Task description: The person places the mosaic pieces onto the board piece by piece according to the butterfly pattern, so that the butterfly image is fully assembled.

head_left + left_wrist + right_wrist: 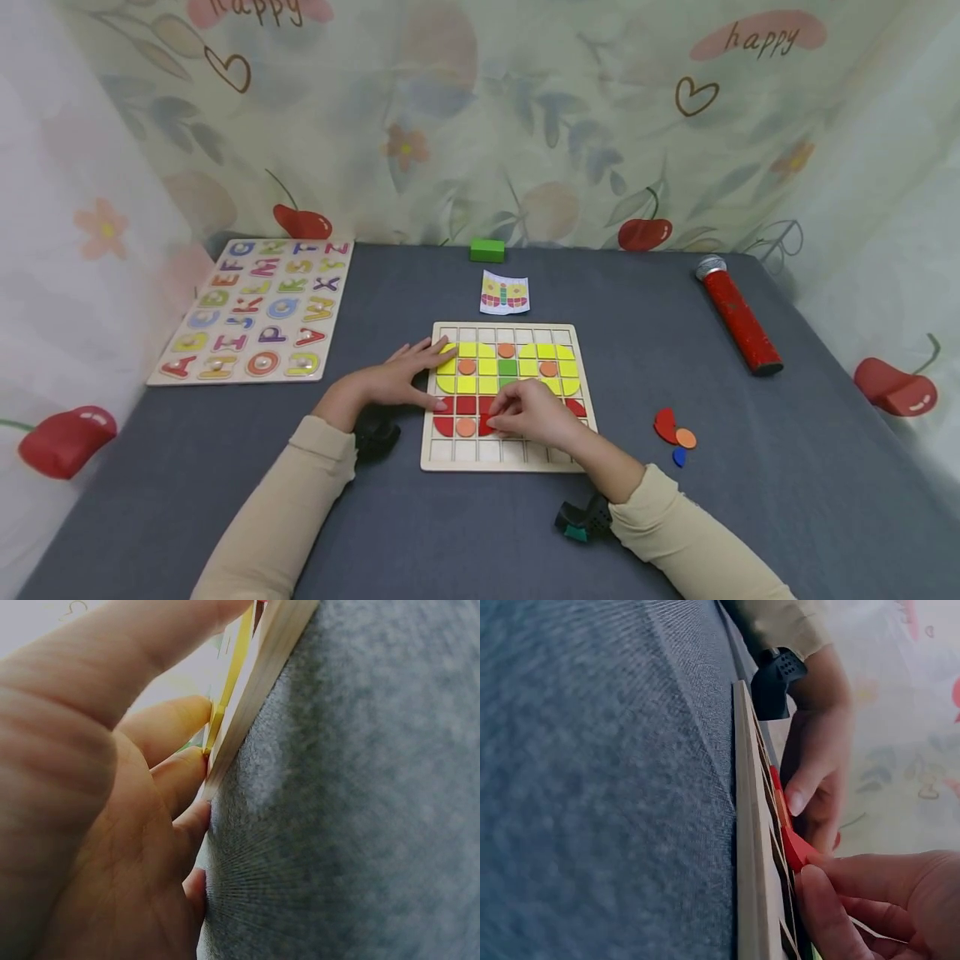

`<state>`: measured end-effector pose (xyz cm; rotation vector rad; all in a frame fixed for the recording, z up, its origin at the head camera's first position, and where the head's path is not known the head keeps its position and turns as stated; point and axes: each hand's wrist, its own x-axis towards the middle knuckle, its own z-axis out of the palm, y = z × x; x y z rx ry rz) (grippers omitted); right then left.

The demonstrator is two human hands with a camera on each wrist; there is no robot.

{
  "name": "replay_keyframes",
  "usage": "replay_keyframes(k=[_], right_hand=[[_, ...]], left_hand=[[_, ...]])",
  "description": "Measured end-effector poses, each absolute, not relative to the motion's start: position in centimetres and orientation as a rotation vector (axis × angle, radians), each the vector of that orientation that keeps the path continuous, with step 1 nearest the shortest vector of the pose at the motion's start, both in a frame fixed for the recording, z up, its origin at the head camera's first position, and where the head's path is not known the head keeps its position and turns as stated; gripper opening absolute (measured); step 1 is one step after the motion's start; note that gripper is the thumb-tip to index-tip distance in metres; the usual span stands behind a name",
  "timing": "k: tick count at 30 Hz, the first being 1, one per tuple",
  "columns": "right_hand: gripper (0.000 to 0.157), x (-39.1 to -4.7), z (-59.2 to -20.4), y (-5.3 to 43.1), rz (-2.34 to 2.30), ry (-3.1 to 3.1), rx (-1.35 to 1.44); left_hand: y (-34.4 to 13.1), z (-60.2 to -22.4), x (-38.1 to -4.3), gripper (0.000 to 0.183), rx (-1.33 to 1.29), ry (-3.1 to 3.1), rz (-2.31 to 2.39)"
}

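A wooden grid board (442,452) lies in front of me, filled in part with yellow, red, green and orange pieces. My left hand (397,377) rests along its left edge with fingers spread. Its thumb touches the red pieces at the left, and its fingertips lie by the yellow corner. Over the lower middle of the board, my right hand (536,414) pinches a red piece (798,850) between thumb and forefinger. In the right wrist view that piece is tilted above the grid, one end down at the board. My right hand hides several cells.
A small pattern card (504,295) lies behind the board, with a green block (487,251) beyond it. At the left is an alphabet puzzle (255,312). Loose red (664,425), orange (686,438) and blue (679,457) pieces lie right, below a red microphone (738,317).
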<state>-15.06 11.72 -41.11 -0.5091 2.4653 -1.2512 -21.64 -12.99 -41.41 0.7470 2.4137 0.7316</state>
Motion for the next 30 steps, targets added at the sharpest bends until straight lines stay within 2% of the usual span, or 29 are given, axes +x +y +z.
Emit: replay_keyframes(k=[9, 16, 21, 30], right_hand=[[0.005, -14.9, -41.2, 11.0, -1.127, 2.619, -0.571], [0.008, -14.3, -40.8, 11.7, -1.133, 2.616, -0.538], [0.011, -13.9, -40.1, 14.6, -1.161, 2.602, -0.539], [0.020, -12.1, -39.8, 22.8, -1.224, 2.576, -0.400]], left_hand=[[-13.1, -41.3, -21.6, 0.090, 0.725, 2.420, 0.726], [-13.0, -41.3, -21.5, 0.090, 0.736, 2.412, 0.734], [-12.9, -41.3, -21.6, 0.091, 0.731, 2.414, 0.734], [-12.9, -41.2, -21.5, 0.091, 0.739, 2.409, 0.733]])
